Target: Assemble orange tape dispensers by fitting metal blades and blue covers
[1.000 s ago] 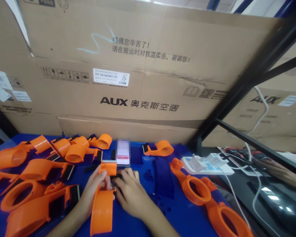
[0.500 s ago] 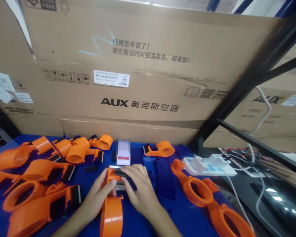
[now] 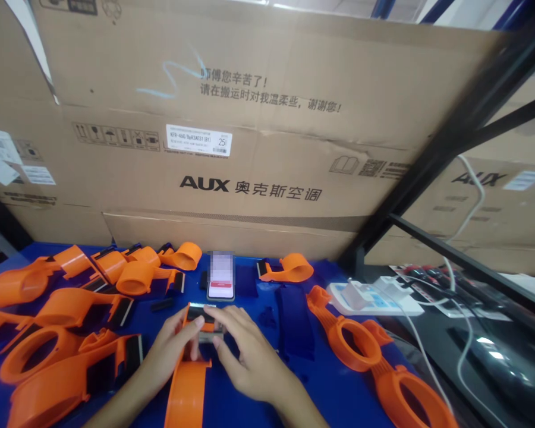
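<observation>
An orange tape dispenser (image 3: pixel 187 380) lies lengthwise on the blue table (image 3: pixel 330 392), its black toothed blade end (image 3: pixel 204 314) pointing away from me. My left hand (image 3: pixel 172 345) is curled round the dispenser's neck from the left, thumb on top. From the right, my right hand (image 3: pixel 245 351) has its fingers bent over the blade end and its thumb pressed near the metal part there. Both hands are closed on this one dispenser.
Several more orange dispensers (image 3: pixel 71 309) crowd the left side; others lie at right (image 3: pixel 352 339) and at the back (image 3: pixel 289 268). A phone (image 3: pixel 220 279) stands just beyond my hands. Dark blue parts (image 3: pixel 296 321) lie to the right. A white power strip (image 3: pixel 374 297) with cables sits further right. Large cardboard boxes (image 3: pixel 249 148) wall off the back.
The dispenser has shifted slightly left and its blade end has been pushed further from me. My right fingers have moved forward over the blade end; my left hand has stayed on the neck.
</observation>
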A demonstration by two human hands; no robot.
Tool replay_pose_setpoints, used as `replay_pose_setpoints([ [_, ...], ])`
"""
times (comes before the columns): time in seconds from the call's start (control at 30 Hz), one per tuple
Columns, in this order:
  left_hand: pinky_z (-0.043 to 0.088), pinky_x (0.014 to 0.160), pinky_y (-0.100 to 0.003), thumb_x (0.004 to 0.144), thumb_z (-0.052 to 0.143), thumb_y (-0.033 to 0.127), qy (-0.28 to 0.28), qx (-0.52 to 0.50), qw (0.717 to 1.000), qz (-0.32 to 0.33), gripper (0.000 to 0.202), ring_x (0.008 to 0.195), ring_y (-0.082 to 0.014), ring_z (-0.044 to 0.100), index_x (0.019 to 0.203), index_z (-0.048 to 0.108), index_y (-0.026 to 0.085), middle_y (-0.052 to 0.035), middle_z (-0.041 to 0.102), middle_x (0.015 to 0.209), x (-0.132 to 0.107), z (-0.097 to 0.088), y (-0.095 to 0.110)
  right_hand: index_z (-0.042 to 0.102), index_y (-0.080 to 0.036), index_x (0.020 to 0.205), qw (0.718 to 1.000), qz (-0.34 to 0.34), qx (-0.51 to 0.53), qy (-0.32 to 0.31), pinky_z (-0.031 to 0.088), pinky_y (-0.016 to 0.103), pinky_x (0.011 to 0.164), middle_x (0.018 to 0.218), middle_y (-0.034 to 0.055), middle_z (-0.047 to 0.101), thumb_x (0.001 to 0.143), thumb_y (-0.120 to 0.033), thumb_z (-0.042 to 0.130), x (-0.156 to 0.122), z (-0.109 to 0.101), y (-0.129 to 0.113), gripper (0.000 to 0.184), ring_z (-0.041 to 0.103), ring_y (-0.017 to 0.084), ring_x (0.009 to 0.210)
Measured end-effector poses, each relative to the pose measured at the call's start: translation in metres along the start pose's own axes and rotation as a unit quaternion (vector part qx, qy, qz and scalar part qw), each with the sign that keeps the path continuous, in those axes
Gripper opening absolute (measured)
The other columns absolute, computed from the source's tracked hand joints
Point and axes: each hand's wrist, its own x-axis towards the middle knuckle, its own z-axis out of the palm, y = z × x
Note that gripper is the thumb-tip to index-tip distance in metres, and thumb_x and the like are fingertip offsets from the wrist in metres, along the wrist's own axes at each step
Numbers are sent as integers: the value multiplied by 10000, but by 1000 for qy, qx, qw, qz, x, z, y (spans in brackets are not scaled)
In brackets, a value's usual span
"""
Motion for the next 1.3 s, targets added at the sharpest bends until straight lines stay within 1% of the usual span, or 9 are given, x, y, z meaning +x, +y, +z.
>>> replay_pose_setpoints([
  [0.13,487,462,-253,878,694,482,13,-32,999,-40,304,424,-167,610,797,638,193,43,572,459,1,-2,-2,535,-291,1414,999,31,-28,30,474,394,984,1151,44,711,1024,-226,511,1,-9,4,397,643,218,1040],
  [0.23,433,417,-229,873,692,466,33,-34,998,-51,355,404,-160,608,678,557,202,36,570,455,-1,2,-1,614,-233,1310,970,139,-185,72,439,452,968,1193,102,693,1019,-222,486,0,-17,17,317,610,283,1098],
  [0.37,421,426,-222,889,667,447,34,-41,997,-48,368,400,-143,591,645,547,199,30,569,449,-4,6,3,612,-192,1353,893,258,-370,10,414,497,891,1238,180,654,937,-274,599,-9,-27,31,424,574,384,1113],
  [0.5,419,439,-223,899,663,423,31,-46,997,-47,346,417,-139,597,659,561,195,29,577,472,-5,6,4,588,-202,1398,869,296,-393,-47,389,498,915,1242,182,662,911,-315,648,-15,-30,35,503,556,410,1158],
  [0.7,457,462,-254,911,662,443,9,-40,998,-43,309,434,-155,604,738,542,216,50,576,506,-2,1,-3,544,-209,1443,887,302,-343,-65,402,478,950,1281,169,670,924,-163,593,-11,-28,37,524,589,383,1189],
  [0.87,462,488,-257,926,655,435,4,-32,999,-29,309,461,-154,621,747,522,221,48,593,529,-3,-2,-3,541,-204,1429,926,282,-248,-43,441,466,1013,1331,165,641,916,-96,569,-14,-22,40,525,628,335,1197],
  [1.07,454,480,-247,926,654,423,16,-36,999,-32,299,443,-142,604,745,528,221,55,591,526,-3,0,-3,536,-265,1428,977,188,-82,-56,521,380,999,1315,111,622,921,-29,497,-14,-15,31,560,654,237,1148],
  [1.2,470,496,-247,916,673,424,13,-26,999,-24,300,455,-140,604,747,532,220,54,593,538,-2,0,-3,558,-276,1404,989,125,-22,-82,490,382,1081,1347,88,602,929,-24,485,-9,-15,24,543,608,221,1240],
  [1.3,463,494,-246,914,675,430,16,-27,999,-28,304,453,-137,597,748,534,219,52,594,538,-3,1,-1,568,-274,1384,991,109,-26,-73,463,381,1120,1360,82,580,924,-35,510,-7,-16,25,522,576,214,1276],
])
